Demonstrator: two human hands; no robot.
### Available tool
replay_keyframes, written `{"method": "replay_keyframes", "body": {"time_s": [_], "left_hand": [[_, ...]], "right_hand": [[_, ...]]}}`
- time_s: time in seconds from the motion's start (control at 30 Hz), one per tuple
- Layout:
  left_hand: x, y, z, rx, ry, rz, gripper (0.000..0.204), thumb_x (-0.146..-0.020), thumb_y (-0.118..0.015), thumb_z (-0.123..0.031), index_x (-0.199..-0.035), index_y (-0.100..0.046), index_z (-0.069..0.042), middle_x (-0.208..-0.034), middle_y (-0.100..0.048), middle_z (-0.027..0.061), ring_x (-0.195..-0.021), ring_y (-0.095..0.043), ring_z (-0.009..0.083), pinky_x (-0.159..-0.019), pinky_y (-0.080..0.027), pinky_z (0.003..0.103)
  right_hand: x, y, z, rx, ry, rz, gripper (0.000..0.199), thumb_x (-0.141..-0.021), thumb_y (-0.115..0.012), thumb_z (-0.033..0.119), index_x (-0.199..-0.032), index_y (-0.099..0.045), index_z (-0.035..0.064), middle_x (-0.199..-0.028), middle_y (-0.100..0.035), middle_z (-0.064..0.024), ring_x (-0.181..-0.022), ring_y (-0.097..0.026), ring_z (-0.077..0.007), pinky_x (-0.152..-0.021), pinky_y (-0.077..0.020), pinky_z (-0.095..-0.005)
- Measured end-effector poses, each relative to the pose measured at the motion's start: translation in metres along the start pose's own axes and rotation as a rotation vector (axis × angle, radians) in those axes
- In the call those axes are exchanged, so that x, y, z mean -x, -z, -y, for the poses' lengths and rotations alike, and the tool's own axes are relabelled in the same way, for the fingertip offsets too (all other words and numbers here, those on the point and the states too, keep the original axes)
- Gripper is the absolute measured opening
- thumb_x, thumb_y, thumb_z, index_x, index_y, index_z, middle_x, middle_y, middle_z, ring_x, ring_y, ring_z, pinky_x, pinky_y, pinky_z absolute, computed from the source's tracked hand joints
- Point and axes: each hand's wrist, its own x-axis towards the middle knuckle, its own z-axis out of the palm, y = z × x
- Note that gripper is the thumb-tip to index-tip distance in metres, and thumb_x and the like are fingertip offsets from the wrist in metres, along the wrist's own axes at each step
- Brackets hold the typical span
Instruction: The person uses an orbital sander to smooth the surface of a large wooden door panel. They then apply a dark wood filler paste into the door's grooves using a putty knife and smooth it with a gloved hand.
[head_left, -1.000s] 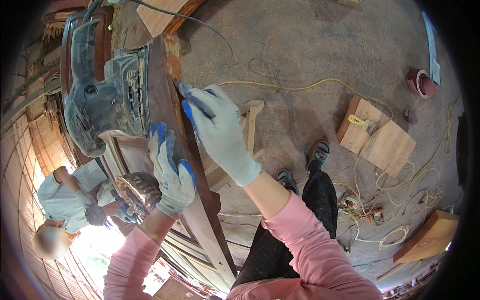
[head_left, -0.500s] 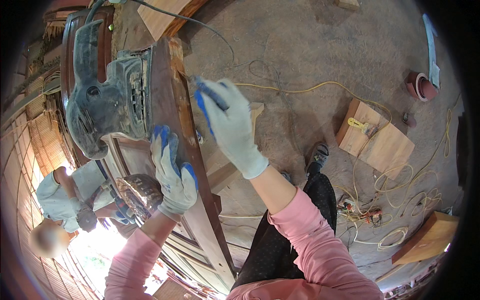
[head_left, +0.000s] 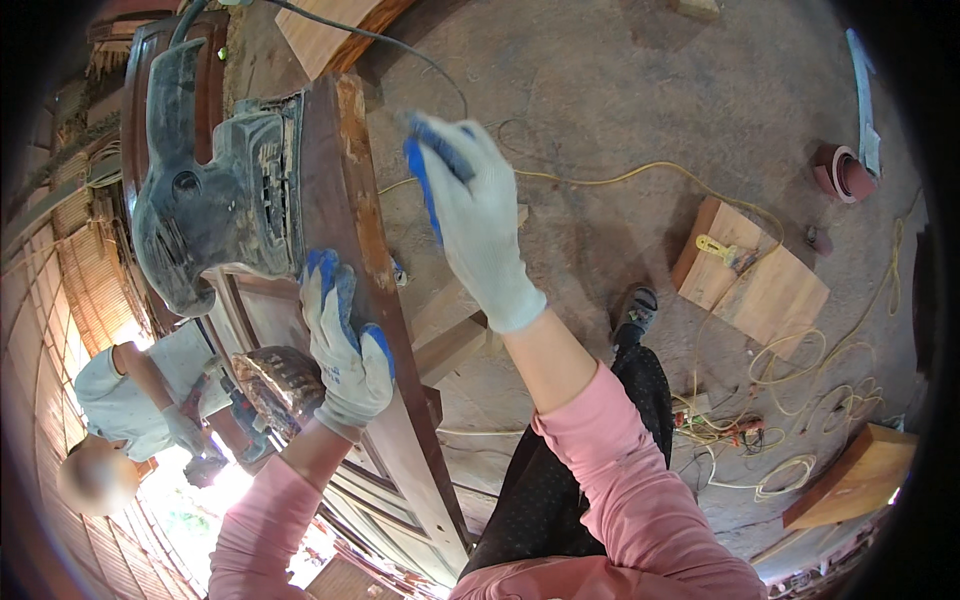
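A dark brown panelled wooden door or frame [head_left: 335,180] stretches in front of me, its right edge worn to bare, lighter wood. My left hand [head_left: 345,345], in a white glove with blue palm coating, lies flat on it with the fingers extended. My right hand [head_left: 475,205], gloved alike, is raised just right of the worn edge. It is closed round a slim, dark-handled hand tool [head_left: 445,150]; motion blurs its tip. A dusty grey-green belt sander [head_left: 215,195] rests on the wood beyond my left hand. Beside that wrist sits a brown, crusted bowl-like thing [head_left: 275,385].
At the left a co-worker [head_left: 150,385] in gloves handles a power tool [head_left: 205,465]. On the floor lie a wooden block [head_left: 755,275] bearing a yellow tool [head_left: 715,247], a roll of sandpaper [head_left: 845,172], tangled cords [head_left: 740,430] and another timber piece [head_left: 855,475].
My right hand has moved right and slightly up, away from the worn edge, still holding the tool. My left hand stays put. The co-worker's gloved hand and power tool have moved lower.
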Motion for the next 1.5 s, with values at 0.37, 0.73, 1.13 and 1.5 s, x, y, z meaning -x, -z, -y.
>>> {"method": "replay_keyframes", "body": {"time_s": [0.37, 0.73, 1.13, 1.5], "left_hand": [[-0.003, 0.0, -0.001, -0.012, -0.002, 0.015, 0.057, -0.102, -0.045, -0.028, -0.149, -0.04, 0.005, -0.155, -0.038, 0.0291, -0.144, -0.035, 0.0507, -0.12, -0.027, 0.059], [-0.005, -0.002, 0.001, 0.001, -0.014, -0.001, 0.056, -0.102, -0.045, -0.024, -0.15, -0.039, 0.005, -0.155, -0.038, 0.0294, -0.144, -0.035, 0.0509, -0.12, -0.026, 0.059], [-0.002, -0.002, 0.004, -0.002, -0.024, 0.013, 0.058, -0.103, -0.042, -0.026, -0.151, -0.037, 0.006, -0.157, -0.035, 0.0295, -0.145, -0.034, 0.0508, -0.12, -0.026, 0.059], [0.0, -0.001, 0.003, -0.005, -0.009, 0.0, 0.058, -0.104, -0.043, -0.028, -0.151, -0.037, 0.006, -0.156, -0.035, 0.0295, -0.144, -0.035, 0.0509, -0.12, -0.026, 0.059]], "right_hand": [[0.01, -0.006, -0.004, 0.137, 0.139, 0.115, 0.022, -0.093, -0.063, 0.004, -0.113, -0.071, 0.0004, -0.091, -0.059, -0.0163, -0.083, -0.06, -0.0336, -0.073, -0.0482, -0.0401], [-0.011, -0.014, -0.011, 0.185, 0.21, 0.082, 0.023, -0.092, -0.064, 0.003, -0.113, -0.071, 0.0002, -0.089, -0.06, -0.018, -0.083, -0.061, -0.0356, -0.074, -0.0484, -0.0412], [-0.008, -0.007, -0.011, 0.003, 0.044, 0.006, 0.021, -0.096, -0.065, 0.005, -0.115, -0.07, -0.0022, -0.089, -0.06, -0.0136, -0.077, -0.06, -0.0217, -0.07, -0.0469, -0.0316], [0.011, -0.001, -0.005, -0.118, -0.028, -0.02, 0.023, -0.094, -0.065, 0.004, -0.116, -0.07, -0.0011, -0.089, -0.059, -0.0156, -0.077, -0.059, -0.0273, -0.07, -0.0475, -0.0342]]}}
